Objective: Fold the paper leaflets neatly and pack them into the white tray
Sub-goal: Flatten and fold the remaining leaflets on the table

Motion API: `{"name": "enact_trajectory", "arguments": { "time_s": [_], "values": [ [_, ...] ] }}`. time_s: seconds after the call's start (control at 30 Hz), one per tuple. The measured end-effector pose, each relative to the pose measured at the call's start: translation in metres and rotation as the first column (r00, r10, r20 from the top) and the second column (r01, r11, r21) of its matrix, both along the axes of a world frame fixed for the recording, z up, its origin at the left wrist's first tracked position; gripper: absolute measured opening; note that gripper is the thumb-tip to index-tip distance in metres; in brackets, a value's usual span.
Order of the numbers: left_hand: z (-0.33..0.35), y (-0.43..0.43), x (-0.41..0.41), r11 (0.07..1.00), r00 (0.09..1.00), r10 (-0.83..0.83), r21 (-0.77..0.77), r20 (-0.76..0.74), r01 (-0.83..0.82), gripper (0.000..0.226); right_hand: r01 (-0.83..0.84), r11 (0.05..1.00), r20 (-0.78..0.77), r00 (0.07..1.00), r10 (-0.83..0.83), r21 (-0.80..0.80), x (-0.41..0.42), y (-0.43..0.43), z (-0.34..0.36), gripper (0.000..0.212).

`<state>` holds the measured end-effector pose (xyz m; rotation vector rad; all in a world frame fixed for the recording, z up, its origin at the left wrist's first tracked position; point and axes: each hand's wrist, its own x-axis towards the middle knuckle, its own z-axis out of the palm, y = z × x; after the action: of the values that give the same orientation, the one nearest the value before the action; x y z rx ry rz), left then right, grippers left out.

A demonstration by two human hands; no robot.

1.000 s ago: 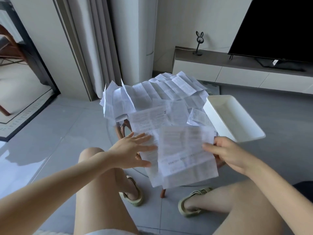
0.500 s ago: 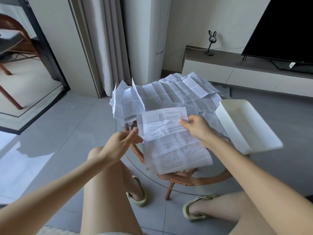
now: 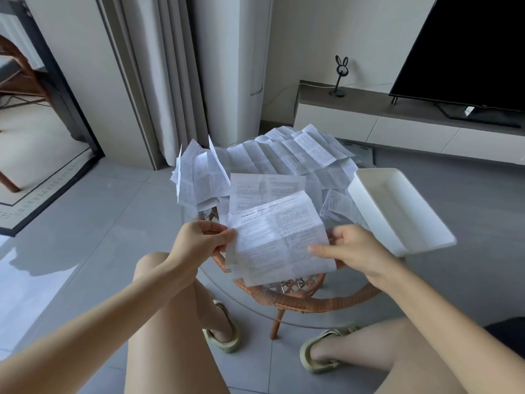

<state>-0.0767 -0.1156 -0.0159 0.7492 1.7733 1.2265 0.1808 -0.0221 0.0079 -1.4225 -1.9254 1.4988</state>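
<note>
The left hand pinches the left edge of a leaflet held above the glass worktop. The right hand, blurred, meets its right edge; grip unclear. The tray lies rightmost.

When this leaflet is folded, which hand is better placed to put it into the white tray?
Right. The right hand is at the right edge of the leaflet, beside the white tray; the left hand pinches the opposite edge and would probably have to reach across.
</note>
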Motion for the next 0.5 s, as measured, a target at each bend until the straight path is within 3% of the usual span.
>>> {"name": "enact_trajectory", "arguments": {
  "time_s": [0.03,0.1,0.13,0.17,0.23,0.33,0.5],
  "values": [
    [0.001,0.0,0.0,1.0,1.0,0.008,0.003,-0.001,-0.008,0.007,0.009,0.997,0.035,0.999,-0.011,0.072,0.003,-0.005,-0.002,0.03],
    [0.001,-0.001,-0.003,0.999,0.999,0.048,-0.011,-0.025,-0.048,0.008,0.003,0.976,0.102,0.994,-0.025,0.216,0.008,-0.012,0.001,0.028],
    [0.0,-0.002,-0.005,0.998,0.997,0.062,-0.028,-0.05,-0.063,0.01,0.012,0.971,0.064,0.998,-0.029,0.24,0.011,-0.016,0.008,0.02],
    [0.0,-0.001,-0.007,0.996,0.994,0.067,-0.052,-0.087,-0.072,0.01,0.029,0.973,-0.017,1.0,-0.026,0.229,0.012,-0.019,0.02,0.011],
    [0.0,0.0,-0.012,0.992,0.979,0.039,-0.112,-0.199,-0.063,0.011,0.081,0.985,-0.248,0.968,-0.041,0.151,0.014,-0.021,0.047,0.015],
    [0.006,0.004,-0.016,0.989,0.953,0.006,-0.14,-0.303,-0.05,0.021,0.13,0.986,-0.524,0.85,-0.057,0.104,0.014,-0.013,0.09,0.02],
    [0.021,0.018,-0.015,0.987,0.9,-0.098,-0.159,-0.425,0.033,0.013,0.34,0.932,-0.614,0.764,-0.197,0.124,0.003,0.035,0.142,0.025]
  ]
}}
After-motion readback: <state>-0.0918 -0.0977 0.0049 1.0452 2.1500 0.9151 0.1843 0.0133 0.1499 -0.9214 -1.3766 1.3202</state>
